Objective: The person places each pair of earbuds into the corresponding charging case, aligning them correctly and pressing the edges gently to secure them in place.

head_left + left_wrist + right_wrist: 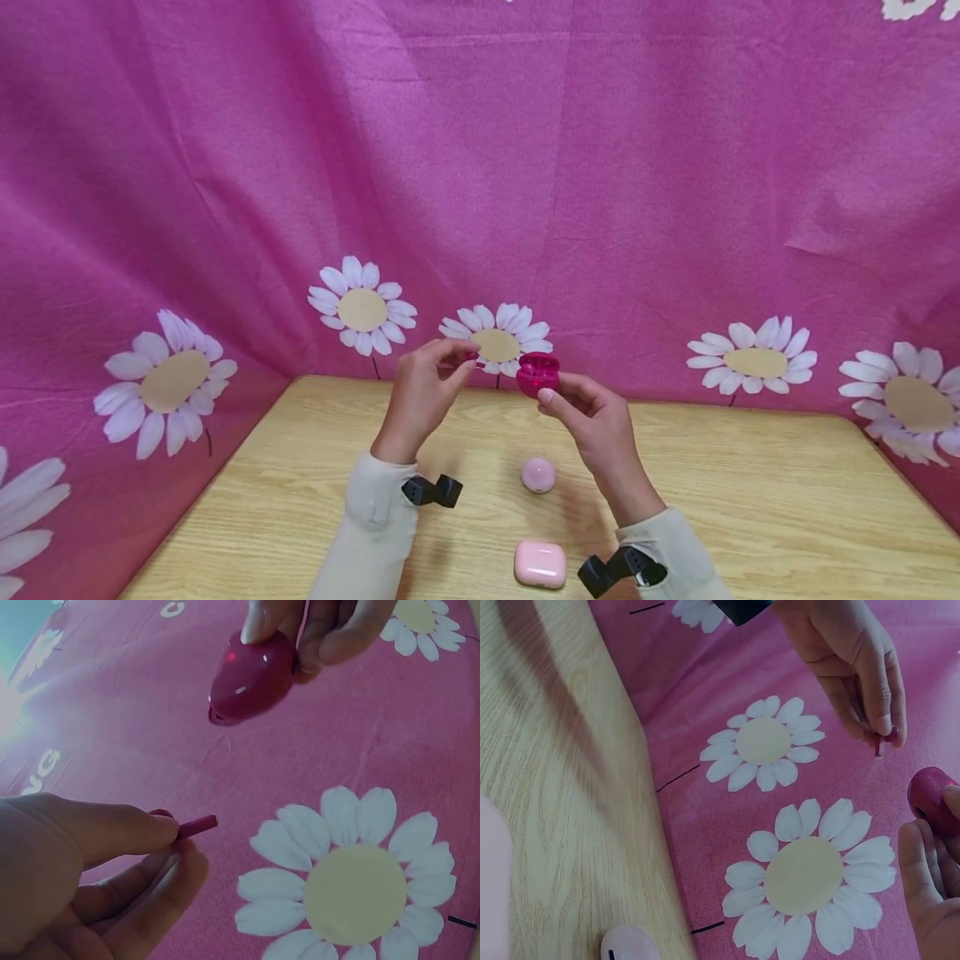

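My left hand (426,392) pinches a dark red earbud (199,826) between thumb and fingertips, its stem sticking out toward the right. My right hand (596,425) holds a glossy magenta earbud case (537,375) with its lid up, the thumb on its front. A small red light glows on the case in the left wrist view, where its rounded front (255,679) shows. Both hands are raised above the table, with a gap between earbud and case. In the right wrist view the case (933,799) sits at the right edge, partly covered by fingers.
On the wooden table (300,492) lie a round pale pink case (538,475) and, nearer me, a pink rounded rectangular case (540,564). A magenta cloth with daisies (637,167) hangs behind the table. Each wrist wears a black camera mount (432,491).
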{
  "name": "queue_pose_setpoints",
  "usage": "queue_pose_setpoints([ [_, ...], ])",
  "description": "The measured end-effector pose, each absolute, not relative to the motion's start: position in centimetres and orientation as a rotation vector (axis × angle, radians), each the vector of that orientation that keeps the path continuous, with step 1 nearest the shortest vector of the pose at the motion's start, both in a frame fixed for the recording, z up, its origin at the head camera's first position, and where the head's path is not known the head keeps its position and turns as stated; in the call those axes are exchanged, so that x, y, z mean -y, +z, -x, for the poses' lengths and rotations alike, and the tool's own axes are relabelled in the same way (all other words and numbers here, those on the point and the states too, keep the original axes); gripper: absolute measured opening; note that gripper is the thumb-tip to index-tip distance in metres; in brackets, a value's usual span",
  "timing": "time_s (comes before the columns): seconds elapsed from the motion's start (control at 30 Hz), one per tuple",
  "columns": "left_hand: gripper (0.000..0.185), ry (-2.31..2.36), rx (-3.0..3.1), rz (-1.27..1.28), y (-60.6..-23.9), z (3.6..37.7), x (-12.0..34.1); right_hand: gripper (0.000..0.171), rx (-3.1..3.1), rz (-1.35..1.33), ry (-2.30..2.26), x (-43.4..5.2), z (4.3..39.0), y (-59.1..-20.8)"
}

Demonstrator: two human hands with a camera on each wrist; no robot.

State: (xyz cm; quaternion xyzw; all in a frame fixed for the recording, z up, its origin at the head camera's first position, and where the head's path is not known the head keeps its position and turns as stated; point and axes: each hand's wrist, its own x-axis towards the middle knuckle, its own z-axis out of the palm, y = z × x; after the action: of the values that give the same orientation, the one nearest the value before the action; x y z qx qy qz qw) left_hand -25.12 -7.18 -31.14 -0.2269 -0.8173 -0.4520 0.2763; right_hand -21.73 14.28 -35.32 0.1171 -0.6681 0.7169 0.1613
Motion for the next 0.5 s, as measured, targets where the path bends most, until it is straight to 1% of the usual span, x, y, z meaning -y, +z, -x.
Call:
queue_pose_setpoints([
  [0.5,0.017,-1.279,2.120,0.705,-30.2,23.7,6.1,0.029,1.913,-0.350,2.039,-14.1,21.7,-35.4],
])
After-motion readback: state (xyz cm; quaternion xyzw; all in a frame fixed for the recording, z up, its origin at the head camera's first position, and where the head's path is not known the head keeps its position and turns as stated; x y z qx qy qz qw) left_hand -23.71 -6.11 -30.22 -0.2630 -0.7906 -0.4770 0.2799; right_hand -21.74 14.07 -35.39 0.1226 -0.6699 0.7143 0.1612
